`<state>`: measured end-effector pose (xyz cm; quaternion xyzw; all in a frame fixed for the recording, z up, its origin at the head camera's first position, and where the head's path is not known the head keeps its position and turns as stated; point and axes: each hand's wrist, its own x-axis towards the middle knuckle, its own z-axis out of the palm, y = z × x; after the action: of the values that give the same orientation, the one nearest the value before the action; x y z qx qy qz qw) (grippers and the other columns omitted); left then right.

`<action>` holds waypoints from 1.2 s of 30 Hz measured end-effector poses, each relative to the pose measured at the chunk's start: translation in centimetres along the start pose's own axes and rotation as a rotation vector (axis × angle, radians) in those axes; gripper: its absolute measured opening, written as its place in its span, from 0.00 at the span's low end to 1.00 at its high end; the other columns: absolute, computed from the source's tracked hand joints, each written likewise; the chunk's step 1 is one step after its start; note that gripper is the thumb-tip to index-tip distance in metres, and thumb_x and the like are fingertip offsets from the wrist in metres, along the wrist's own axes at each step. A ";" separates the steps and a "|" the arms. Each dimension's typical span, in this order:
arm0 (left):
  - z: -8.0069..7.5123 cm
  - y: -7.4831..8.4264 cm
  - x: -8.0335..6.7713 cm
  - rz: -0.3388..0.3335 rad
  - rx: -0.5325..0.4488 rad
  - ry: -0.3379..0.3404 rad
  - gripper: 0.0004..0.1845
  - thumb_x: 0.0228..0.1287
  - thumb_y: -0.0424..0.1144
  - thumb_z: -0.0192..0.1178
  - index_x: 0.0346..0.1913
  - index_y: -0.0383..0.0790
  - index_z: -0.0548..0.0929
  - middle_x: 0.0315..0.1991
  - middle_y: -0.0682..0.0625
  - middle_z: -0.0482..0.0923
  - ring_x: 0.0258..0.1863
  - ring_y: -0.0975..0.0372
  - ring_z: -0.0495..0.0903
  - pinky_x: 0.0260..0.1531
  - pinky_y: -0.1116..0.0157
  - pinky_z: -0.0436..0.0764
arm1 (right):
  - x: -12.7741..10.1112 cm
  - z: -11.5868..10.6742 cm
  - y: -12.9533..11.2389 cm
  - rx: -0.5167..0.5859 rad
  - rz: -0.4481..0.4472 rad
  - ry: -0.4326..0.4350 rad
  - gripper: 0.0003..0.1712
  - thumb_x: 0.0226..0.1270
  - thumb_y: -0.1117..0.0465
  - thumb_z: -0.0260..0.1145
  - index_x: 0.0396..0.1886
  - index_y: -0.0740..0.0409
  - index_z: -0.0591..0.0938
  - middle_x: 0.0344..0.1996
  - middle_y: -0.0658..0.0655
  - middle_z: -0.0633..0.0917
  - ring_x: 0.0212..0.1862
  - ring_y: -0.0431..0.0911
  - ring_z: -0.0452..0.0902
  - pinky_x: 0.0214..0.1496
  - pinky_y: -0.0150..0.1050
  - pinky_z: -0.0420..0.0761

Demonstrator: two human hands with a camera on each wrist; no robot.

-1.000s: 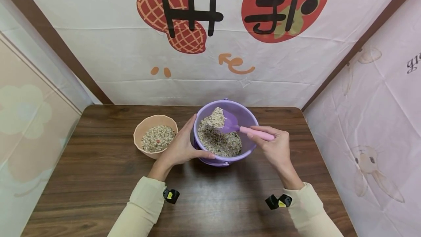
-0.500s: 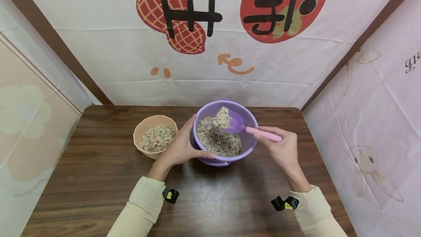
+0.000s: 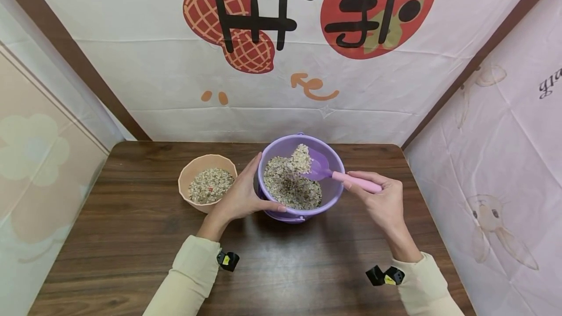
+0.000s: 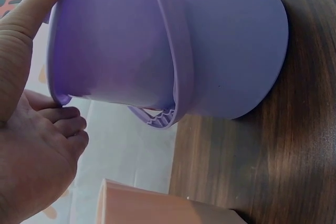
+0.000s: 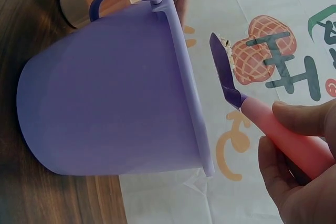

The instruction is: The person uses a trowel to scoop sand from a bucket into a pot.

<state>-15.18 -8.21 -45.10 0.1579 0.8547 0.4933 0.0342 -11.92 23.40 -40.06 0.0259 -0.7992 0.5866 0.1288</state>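
A purple bucket (image 3: 333, 191) with mixed grain in it stands mid-table, tilted toward me. My left hand (image 3: 239, 199) grips its left rim, thumb along the near edge; the left wrist view shows the bucket wall (image 4: 157, 40) and my palm (image 4: 31, 150). My right hand (image 3: 379, 204) holds the pink handle of a purple scoop (image 3: 320, 166) heaped with grain, raised over the bucket's far right side. In the right wrist view the scoop (image 5: 226, 72) is above the bucket's rim (image 5: 184, 72).
A peach bowl (image 3: 206, 182) of the same grain sits left of the bucket, close to my left hand. The brown table (image 3: 131, 238) is closed in by printed fabric walls at the back and both sides.
My right hand has drawn to the right and slightly down, carrying the loaded scoop from the bucket's far left toward its far right. The left hand and bucket have stayed put.
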 end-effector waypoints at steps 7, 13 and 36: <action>-0.8 0.2 -0.8 -0.060 0.037 0.022 0.80 0.30 0.65 0.84 0.83 0.45 0.43 0.82 0.45 0.44 0.79 0.50 0.47 0.74 0.44 0.54 | -0.1 0.0 -0.1 -0.008 0.010 0.003 0.17 0.54 0.65 0.82 0.44 0.64 0.90 0.34 0.60 0.90 0.41 0.38 0.87 0.37 0.28 0.82; -2.9 -0.7 -2.0 -0.090 0.072 0.097 0.77 0.37 0.62 0.83 0.83 0.44 0.41 0.81 0.42 0.44 0.78 0.47 0.50 0.73 0.43 0.56 | -0.1 0.0 0.0 -0.023 0.023 0.004 0.18 0.55 0.65 0.81 0.46 0.65 0.90 0.35 0.59 0.91 0.41 0.36 0.87 0.36 0.27 0.82; -8.5 -7.8 -6.6 -0.272 0.249 0.215 0.78 0.42 0.62 0.81 0.81 0.31 0.36 0.79 0.28 0.38 0.75 0.32 0.49 0.66 0.32 0.58 | -0.1 0.3 -0.2 -0.012 0.026 -0.009 0.17 0.55 0.61 0.82 0.43 0.64 0.91 0.35 0.60 0.91 0.40 0.40 0.88 0.37 0.29 0.83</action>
<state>-12.57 -20.91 -48.12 -0.0094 0.9213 0.3885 -0.0107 -11.86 23.02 -40.02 0.0173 -0.8034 0.5834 0.1178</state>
